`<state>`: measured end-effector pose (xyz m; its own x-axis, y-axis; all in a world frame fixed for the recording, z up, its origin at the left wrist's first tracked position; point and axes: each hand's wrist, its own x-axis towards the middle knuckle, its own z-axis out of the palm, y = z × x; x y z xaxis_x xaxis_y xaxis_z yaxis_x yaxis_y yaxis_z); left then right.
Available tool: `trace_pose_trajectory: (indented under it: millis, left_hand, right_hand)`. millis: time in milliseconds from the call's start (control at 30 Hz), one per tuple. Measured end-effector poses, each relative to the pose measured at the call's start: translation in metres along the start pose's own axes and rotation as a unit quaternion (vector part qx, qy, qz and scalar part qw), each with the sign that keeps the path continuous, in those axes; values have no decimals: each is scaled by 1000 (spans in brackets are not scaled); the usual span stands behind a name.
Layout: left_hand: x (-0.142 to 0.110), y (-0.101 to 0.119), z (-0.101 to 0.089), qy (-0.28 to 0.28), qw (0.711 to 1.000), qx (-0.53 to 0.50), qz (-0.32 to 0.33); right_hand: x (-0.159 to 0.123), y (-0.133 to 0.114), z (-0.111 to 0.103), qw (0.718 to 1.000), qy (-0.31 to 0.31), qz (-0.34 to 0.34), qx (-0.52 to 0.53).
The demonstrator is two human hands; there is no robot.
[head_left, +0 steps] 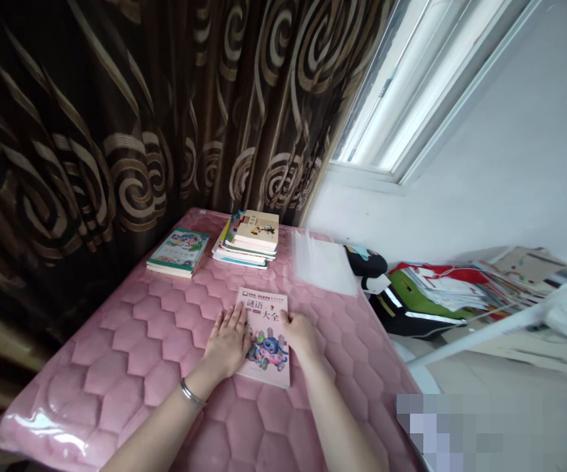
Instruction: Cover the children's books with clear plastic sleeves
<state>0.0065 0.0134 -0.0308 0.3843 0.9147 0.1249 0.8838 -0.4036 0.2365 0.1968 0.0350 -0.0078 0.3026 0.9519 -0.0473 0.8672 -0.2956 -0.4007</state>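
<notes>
A pink paperback book (263,366) with cartoon creatures and Chinese lettering on its cover lies face up on the pink quilted mattress (165,334). My left hand (227,341) rests flat over the book's left edge, fingers stretched out and a silver bangle on the wrist. At the right edge, my right hand (299,333) grips the book with its thumb on the cover; its other fingers are mostly hidden. Beyond the hands stands a stack of books (256,236), a cream one on top. Left of that stack lies a small pile of green-covered books (179,250).
Clear plastic sleeves (323,263) lie at the mattress's far right. Beside it are a black and green bag (413,305) and heaped papers and books (504,282). A white pole (480,331) slants across the right. Behind hangs a dark patterned curtain (140,118), near a window (396,85).
</notes>
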Motion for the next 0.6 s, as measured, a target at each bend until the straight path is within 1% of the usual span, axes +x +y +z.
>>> trace_pose_trajectory:
  millis: [67, 133, 233, 333, 400, 500, 567, 600]
  left_hand:
    - [0, 1, -1, -4, 1000, -4, -1]
    - [0, 2, -3, -11, 1000, -7, -4]
    - [0, 3, -5, -18, 1000, -11, -9]
    - [-1, 3, -6, -21, 1000, -16, -10]
    - [-1, 3, -6, -20, 999, -26, -12]
    - [-1, 1, -6, -6, 998, -66, -12]
    - [2, 0, -6, 23, 992, -121, -21]
    - [4, -1, -6, 46, 986, -156, -33]
  right_hand:
    - [-3, 1, 4, 1000, 26, 3, 5]
    - [-4, 2, 7, 998, 40, 10, 37]
    - [-3, 5, 8, 995, 20, 13, 101]
    - [-2, 7, 9, 990, -1, 15, 142]
    - [-3, 8, 13, 984, 7, 18, 175]
    - [-4, 8, 23, 971, 53, 14, 232]
    - [-5, 8, 29, 961, 80, -3, 265]
    - [-6, 8, 32, 956, 89, -11, 280]
